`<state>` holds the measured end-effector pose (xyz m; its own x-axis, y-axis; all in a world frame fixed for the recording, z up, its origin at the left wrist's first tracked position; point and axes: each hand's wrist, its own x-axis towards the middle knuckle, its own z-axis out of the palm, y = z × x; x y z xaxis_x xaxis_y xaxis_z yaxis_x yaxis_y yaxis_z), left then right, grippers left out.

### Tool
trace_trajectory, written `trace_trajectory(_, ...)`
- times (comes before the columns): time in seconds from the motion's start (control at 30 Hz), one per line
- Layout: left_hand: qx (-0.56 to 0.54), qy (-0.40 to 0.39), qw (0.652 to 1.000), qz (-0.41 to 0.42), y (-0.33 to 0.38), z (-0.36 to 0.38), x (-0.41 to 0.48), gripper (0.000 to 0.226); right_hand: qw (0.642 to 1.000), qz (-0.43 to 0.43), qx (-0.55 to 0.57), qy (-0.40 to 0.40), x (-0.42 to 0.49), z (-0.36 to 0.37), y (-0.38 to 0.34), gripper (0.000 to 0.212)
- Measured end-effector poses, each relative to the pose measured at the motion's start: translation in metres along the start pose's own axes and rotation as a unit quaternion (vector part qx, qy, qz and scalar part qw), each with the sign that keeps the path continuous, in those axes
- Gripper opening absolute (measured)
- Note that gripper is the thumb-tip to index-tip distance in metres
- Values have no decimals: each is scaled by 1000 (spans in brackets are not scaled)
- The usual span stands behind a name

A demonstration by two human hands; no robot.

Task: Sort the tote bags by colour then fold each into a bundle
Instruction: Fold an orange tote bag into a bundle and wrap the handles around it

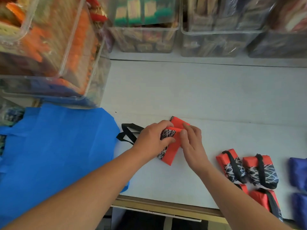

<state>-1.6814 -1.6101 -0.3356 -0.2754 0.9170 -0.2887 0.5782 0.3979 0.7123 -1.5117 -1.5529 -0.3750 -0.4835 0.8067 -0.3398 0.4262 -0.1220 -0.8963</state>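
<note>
A red tote bag (172, 151) with a black-and-white scribble panel lies partly folded on the white table (199, 90). Its black handles (128, 131) trail to the left. My left hand (152, 138) grips the folded upper part, fingers curled over it. My right hand (191, 140) pinches the red fold from the right. Three finished red bundles (232, 165) (260, 170) (267, 203), each wrapped by a black strap, lie at the right. Blue bundles (298, 173) sit at the far right edge.
A big blue tote bag (54, 146) is spread over the left side of the table. Clear plastic bins (144, 39) full of coloured goods line the back, and a taller bin (49, 52) stands at the left. The table's front edge (166, 207) runs below my arms.
</note>
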Motion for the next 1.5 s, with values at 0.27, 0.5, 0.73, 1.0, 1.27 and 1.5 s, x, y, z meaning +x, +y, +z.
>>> trace_trajectory(0.27, 203, 18, 977, 65, -22, 17, 15, 83, 982, -14, -184, 31, 52, -9, 16, 43)
trace_trajectory(0.5, 286, -144, 928, 189, -72, 24, -30, 76, 967, -21, -237, 86, 57, -1, 24, 36)
trace_trajectory(0.73, 311, -69, 915, 249, -65, 28, -23, 66, 968, -25, -223, 110, 67, 0, 23, 30)
trace_trajectory(1.0, 351, -113, 881, 297, -44, 30, -28, 36, 973, -28, -222, 53, 55, 4, 21, 11)
trace_trajectory(1.27, 102, -76, 991, -46, -38, 11, -13, 47, 987, 29, -144, -59, 42, -3, 18, 29)
trace_trajectory(1.5, 200, -24, 972, -125, -33, 20, 6, 61, 974, -79, -208, -42, 26, 1, 35, 44)
